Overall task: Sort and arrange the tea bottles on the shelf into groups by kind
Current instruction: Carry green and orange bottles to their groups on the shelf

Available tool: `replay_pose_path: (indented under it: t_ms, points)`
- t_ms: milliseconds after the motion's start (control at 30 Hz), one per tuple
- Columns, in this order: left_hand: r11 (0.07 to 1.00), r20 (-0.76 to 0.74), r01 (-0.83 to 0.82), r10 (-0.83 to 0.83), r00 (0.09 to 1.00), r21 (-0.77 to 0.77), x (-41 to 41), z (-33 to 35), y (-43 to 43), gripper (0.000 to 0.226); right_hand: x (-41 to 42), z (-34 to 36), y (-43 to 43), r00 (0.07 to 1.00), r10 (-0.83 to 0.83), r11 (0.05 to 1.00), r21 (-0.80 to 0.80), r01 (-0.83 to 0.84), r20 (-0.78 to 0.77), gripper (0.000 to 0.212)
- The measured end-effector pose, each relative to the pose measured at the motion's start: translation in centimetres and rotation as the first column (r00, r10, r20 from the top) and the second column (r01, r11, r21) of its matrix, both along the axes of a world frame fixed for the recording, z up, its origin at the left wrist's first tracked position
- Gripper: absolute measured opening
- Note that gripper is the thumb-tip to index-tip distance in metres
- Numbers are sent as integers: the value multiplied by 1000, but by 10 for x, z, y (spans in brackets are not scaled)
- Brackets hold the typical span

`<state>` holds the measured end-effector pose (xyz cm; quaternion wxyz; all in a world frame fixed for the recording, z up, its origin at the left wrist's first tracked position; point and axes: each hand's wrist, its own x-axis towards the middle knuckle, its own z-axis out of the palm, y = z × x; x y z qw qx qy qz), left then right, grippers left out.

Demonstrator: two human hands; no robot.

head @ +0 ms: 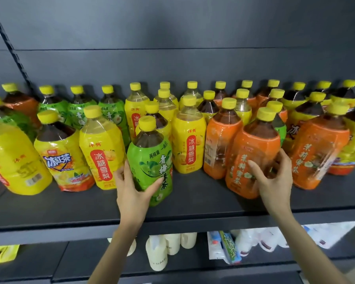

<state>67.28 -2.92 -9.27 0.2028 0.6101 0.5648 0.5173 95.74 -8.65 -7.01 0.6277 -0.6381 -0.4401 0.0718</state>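
Many yellow-capped tea bottles stand on the dark shelf [193, 203]. My left hand [131, 187] grips a green-labelled bottle [150, 158] at the front middle, thumb on its left side and fingers under its label. My right hand [273, 179] holds an orange-labelled bottle [252, 152] at the front right, fingers spread round its lower body. More green bottles [80, 111] stand at the back left, yellow pear-tea bottles [103, 146] in the middle, orange ones [316, 150] to the right. A yellow iced-tea bottle [59, 152] with dark liquid stands front left.
A strip of bare shelf runs along the front edge. On the lower shelf sit cream-coloured bottles [158, 253], white packaged goods [254, 240] and a yellow packet [2, 253] at far left. A slotted upright [10, 48] runs diagonally at the upper left.
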Motion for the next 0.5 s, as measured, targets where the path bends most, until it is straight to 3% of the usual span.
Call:
replay_pose_path:
  t_ms: [133,267,400,500]
  points:
    - [1000,-53,-17,16,998,-7,-1,4,-5,105,3,-2,-1,1000,11,1000,-14,-11,-14,84]
    - [1000,-2,-18,18,1000,-17,-4,5,-12,100,-4,-4,-8,998,17,999,-45,-14,54,85]
    - [997,91,83,-83,992,-5,-10,1,-14,92,-1,-17,-16,991,112,991,-78,-107,69,85]
    - [989,67,146,-144,987,-26,-18,-2,-21,84,3,-25,-17,985,159,986,-67,-154,67,83]
